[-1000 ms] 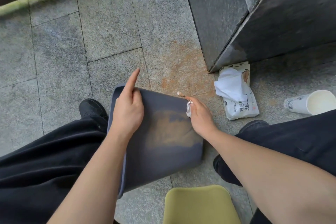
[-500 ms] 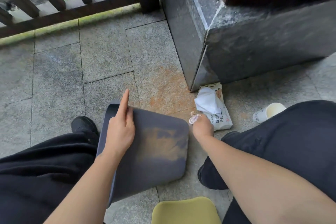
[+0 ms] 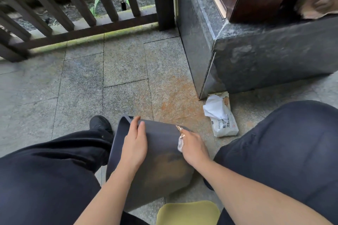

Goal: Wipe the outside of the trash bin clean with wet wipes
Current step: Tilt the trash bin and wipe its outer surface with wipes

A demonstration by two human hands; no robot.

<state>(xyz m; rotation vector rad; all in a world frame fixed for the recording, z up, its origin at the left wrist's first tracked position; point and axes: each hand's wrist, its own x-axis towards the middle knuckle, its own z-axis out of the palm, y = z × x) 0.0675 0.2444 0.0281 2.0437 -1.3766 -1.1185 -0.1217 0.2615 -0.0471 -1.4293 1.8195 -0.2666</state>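
Since the earlier frame, my left hand has flattened, forefinger no longer raised, fingers straight and together on the trash bin, which lies tipped on the paving between my knees. My right hand pinches the wet wipe at the bin's right edge. Risk: the wipe looks soiled, so the brown patch may smear; light bracing may let the bin roll.

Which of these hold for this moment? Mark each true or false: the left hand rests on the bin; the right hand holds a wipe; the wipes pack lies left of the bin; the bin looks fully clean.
1. The left hand rests on the bin. True.
2. The right hand holds a wipe. True.
3. The wipes pack lies left of the bin. False: it lies to its right, by the stone block.
4. The bin looks fully clean. False: a brown smear remains.
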